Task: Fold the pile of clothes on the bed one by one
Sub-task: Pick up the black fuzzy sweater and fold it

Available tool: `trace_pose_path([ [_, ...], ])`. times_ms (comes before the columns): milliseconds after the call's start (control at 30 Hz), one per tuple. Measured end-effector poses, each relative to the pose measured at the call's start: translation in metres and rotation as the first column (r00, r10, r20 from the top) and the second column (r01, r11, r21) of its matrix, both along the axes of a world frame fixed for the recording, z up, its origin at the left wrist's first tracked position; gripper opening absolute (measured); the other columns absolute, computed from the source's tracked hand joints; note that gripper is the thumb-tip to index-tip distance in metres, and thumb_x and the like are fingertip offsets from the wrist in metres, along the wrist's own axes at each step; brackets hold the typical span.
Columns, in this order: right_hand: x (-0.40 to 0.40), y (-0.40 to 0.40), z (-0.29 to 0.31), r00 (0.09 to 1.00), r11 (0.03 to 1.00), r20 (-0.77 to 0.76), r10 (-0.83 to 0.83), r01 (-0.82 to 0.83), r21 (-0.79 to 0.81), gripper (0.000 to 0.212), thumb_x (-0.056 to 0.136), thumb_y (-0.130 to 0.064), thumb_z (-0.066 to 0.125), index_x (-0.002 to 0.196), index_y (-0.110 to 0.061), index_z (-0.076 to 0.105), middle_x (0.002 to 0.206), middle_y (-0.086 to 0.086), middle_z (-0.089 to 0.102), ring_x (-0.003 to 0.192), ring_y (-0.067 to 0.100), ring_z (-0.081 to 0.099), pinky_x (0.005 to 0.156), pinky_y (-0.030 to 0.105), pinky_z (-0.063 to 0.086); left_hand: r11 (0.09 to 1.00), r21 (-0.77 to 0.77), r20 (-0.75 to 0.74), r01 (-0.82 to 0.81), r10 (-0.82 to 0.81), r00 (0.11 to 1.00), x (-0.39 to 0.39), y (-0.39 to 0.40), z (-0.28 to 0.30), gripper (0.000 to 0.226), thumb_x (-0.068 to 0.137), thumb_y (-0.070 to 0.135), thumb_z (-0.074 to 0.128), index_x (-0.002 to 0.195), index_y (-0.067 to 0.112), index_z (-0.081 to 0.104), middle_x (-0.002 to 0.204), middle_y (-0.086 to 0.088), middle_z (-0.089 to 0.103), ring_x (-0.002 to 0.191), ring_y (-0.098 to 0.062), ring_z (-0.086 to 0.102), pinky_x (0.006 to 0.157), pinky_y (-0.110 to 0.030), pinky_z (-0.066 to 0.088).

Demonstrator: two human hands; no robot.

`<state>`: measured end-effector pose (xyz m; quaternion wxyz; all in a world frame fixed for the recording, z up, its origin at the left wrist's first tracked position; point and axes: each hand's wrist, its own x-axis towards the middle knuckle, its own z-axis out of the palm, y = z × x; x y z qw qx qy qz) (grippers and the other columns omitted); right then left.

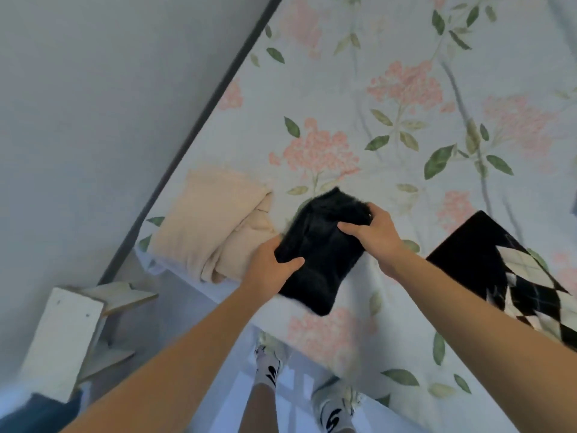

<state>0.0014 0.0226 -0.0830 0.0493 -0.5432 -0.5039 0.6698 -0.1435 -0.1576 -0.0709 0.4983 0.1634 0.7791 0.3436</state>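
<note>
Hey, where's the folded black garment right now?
In the head view, the folded black garment is near the bed's front edge, gripped by the left hand and right hand, between the folded beige garment and the argyle garment.

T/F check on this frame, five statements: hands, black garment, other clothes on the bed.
1. Both hands grip the folded black garment. True: left hand and right hand hold opposite edges.
2. The beige garment lies right of the black one. False: it lies left, near the bed edge.
3. The argyle garment lies unheld. True.
4. The bedsheet is plain white. False: floral print.
5. The beige garment is spread flat. False: it is folded.
</note>
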Motion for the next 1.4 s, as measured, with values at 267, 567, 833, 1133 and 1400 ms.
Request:
trace_pose_path([
  [267, -0.041, -0.047, 0.007, 0.999, 0.995, -0.008, 0.032, -0.031, 0.092, 0.033, 0.089, -0.009, 0.079, 0.117, -0.015, 0.065, 0.111, 0.0, 0.073, 0.101, 0.019, 0.072, 0.085, 0.037, 0.063, 0.993, 0.019, -0.071, -0.116, 0.117, 0.991, -0.008, -0.055, 0.001, 0.015, 0.091, 0.021, 0.077, 0.102, 0.029, 0.071, 0.098, 0.013, 0.075, 0.092, 0.0, 0.07, 0.077, -0.023, 0.058],
  [567, -0.146, -0.079, 0.04, 0.993, 0.99, -0.121, 0.012, 0.006, 0.144, 0.035, 0.088, -0.017, 0.08, 0.118, -0.018, 0.063, 0.111, -0.004, 0.072, 0.101, 0.015, 0.071, 0.089, 0.042, 0.063, 0.954, 0.167, 0.096, -0.249, 0.236, 0.967, -0.134, -0.097, 0.058, 0.021, 0.092, 0.011, 0.075, 0.113, 0.011, 0.073, 0.108, -0.007, 0.078, 0.1, -0.023, 0.076, 0.078, -0.032, 0.061],
  [833, -0.217, -0.122, 0.009, 0.897, 0.483, 0.395, 0.199, -0.44, 0.757, 0.069, 0.095, -0.025, 0.064, 0.158, -0.015, 0.036, 0.163, 0.013, 0.034, 0.148, 0.034, 0.033, 0.116, 0.05, 0.038, 0.951, -0.293, -0.791, 0.099, -0.3, 0.534, -0.185, -0.112, 0.014, 0.052, 0.1, 0.034, 0.061, 0.145, 0.013, 0.048, 0.139, -0.012, 0.052, 0.126, -0.03, 0.049, 0.101, -0.046, 0.049],
  [1133, -0.209, -0.137, -0.034, 0.626, 0.092, 0.549, 0.554, -0.702, 0.707, 0.053, 0.112, -0.035, 0.028, 0.162, -0.021, 0.034, 0.172, -0.001, 0.024, 0.161, 0.02, 0.012, 0.13, 0.048, 0.01, 0.87, -0.332, -0.767, 0.364, -0.474, 0.433, -0.145, -0.109, -0.026, 0.062, 0.108, 0.041, 0.031, 0.163, 0.015, 0.025, 0.172, -0.01, 0.018, 0.16, -0.026, 0.012, 0.127, -0.051, 0.019],
  [1400, -0.13, -0.085, -0.008, 0.771, 0.379, 0.427, 0.473, -0.616, 0.691, 0.054, 0.111, -0.033, 0.031, 0.164, -0.021, 0.029, 0.172, -0.001, 0.023, 0.161, 0.017, 0.01, 0.131, 0.045, 0.01, 0.824, -0.25, -0.804, 0.509, -0.47, 0.365, -0.101, -0.042, 0.008, 0.061, 0.108, 0.041, 0.032, 0.163, 0.014, 0.027, 0.171, -0.008, 0.02, 0.16, -0.025, 0.012, 0.128, -0.05, 0.016],
])
